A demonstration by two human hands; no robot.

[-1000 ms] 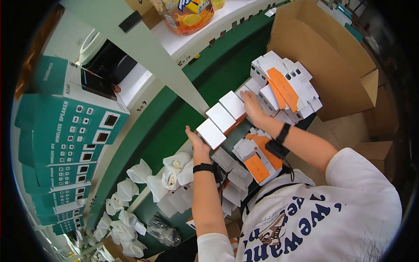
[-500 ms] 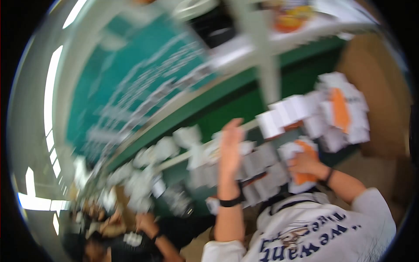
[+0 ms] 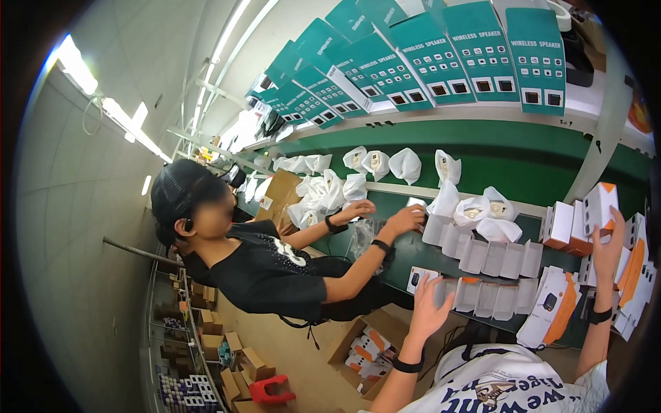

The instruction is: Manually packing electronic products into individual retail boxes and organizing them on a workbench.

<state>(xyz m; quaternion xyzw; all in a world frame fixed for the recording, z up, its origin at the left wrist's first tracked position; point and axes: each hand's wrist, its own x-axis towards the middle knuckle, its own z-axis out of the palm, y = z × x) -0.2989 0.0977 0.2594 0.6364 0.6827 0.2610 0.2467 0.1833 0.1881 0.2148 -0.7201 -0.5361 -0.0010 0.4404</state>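
Observation:
My right hand has its fingers closed around the lower part of a small white box with an orange end, held beside a row of white and orange boxes. My left hand is raised with its fingers spread, close to a small white printed box at the table's near edge. Between my hands stand two rows of open white box trays. A stack of flat white and orange cartons lies to their right. White-wrapped devices sit behind the trays.
At my left, a co-worker in a black shirt reaches over the green table, near clear plastic bags. Teal boxes line the shelf above. A post rises at right. A carton and red stool stand on the floor.
My view has swung left, bringing the co-worker into full sight. My right hand has left the flat orange and white cartons and now grips a box. My raised left hand has come down nearer the table edge.

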